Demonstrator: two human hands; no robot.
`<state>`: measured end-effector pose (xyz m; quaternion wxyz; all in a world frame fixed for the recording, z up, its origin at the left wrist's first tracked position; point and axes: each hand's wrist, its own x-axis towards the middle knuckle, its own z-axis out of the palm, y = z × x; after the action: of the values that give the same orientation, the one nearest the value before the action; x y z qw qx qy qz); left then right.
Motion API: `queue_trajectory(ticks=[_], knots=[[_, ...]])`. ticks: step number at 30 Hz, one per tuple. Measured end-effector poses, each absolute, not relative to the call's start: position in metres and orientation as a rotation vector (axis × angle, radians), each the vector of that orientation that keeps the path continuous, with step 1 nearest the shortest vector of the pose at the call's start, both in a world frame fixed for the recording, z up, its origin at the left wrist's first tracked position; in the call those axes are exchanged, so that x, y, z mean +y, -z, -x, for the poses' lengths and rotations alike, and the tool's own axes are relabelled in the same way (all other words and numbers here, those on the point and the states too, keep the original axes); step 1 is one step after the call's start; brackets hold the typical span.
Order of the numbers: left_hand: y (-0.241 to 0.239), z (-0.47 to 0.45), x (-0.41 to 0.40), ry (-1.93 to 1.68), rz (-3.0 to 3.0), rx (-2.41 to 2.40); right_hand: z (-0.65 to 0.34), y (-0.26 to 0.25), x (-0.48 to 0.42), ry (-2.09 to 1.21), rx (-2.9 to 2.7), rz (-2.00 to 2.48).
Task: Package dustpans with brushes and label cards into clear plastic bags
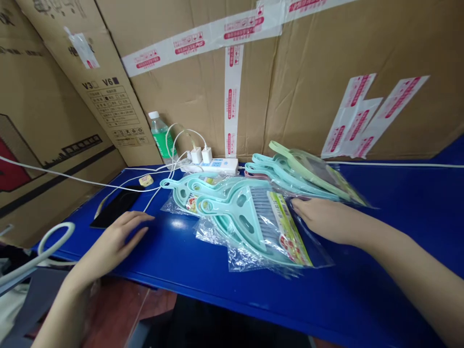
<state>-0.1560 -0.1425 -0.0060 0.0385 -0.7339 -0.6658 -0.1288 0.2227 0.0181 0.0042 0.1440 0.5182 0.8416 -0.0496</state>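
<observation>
My left hand (115, 240) lies flat on the blue table (362, 290), fingers stretched out, close to a black phone (116, 207). It holds nothing. My right hand (326, 220) rests palm down, fingers straight, on the clear bag of a teal brush-and-dustpan set (253, 220). That bagged set lies on top of a fanned pile of similar bagged sets (188, 193). A second pile of bagged sets (304, 171) in teal, green and pink sits just behind my right hand.
A white power strip (215, 166) with two chargers and white cables lies at the back. Beside it stands a green-labelled bottle (160, 135). Taped cardboard boxes (253, 77) wall off the back and left. A white loop handle (54, 237) sticks in at the left edge.
</observation>
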Motion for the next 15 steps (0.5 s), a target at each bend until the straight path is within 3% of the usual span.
queue_trajectory(ticks=[6, 9, 12, 15], knots=[[-0.006, 0.153, -0.153, 0.488, 2.044, -2.268, -0.22, -0.005, 0.015, 0.098, 2.407, -1.502], [-0.014, 0.145, -0.171, 0.498, 2.489, -2.36, -0.219, -0.004, 0.016, 0.078, 2.405, -1.503], [-0.014, 0.164, -0.198, 0.163, 3.143, -2.462, -0.22, -0.002, 0.017, 0.073, 2.407, -1.499], [-0.009, 0.209, -0.217, 0.099, 2.691, -2.899, -0.221, 0.001, 0.018, 0.067, 2.403, -1.497]])
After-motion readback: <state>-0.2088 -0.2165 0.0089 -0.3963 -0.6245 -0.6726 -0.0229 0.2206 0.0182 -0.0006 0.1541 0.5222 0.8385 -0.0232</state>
